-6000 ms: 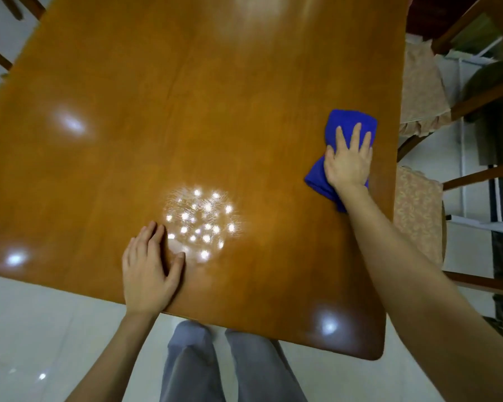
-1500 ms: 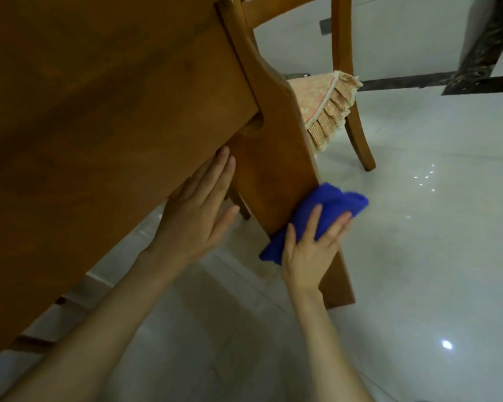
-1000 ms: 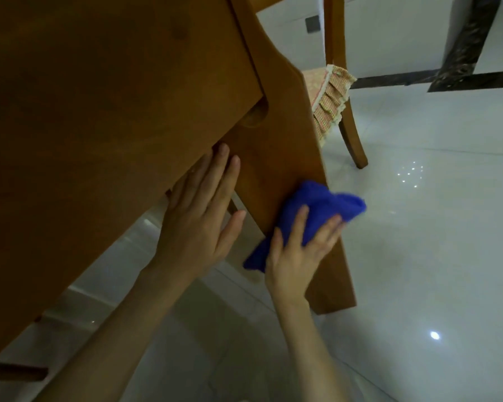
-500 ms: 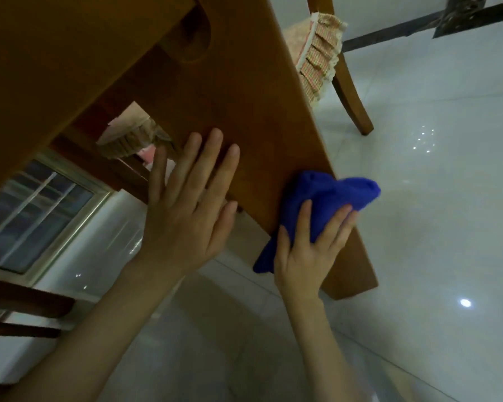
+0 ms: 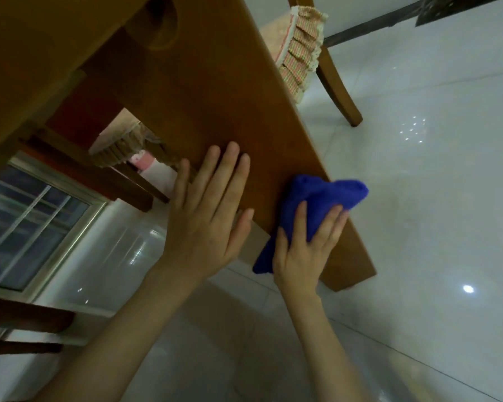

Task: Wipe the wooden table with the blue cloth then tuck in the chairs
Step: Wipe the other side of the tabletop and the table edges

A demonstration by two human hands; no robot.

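Right hand (image 5: 304, 250) presses bunched bright-blue soft cloth (image 5: 325, 195) against slanted brown wooden table leg panel (image 5: 215, 91), fingers spread over it, roughly 3 o'clock of flat open empty left hand (image 5: 206, 219). Cloth likely light, limp, grippy; palm-pin it mid-bundle.

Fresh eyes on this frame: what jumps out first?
The blue cloth, bunched under the right hand and pressed against the table's wide wooden leg panel at centre, is the brightest thing. Beside it, the left hand lies flat on the same panel. At the top, a chair with a frilled seat cushion stands on the glossy white floor.
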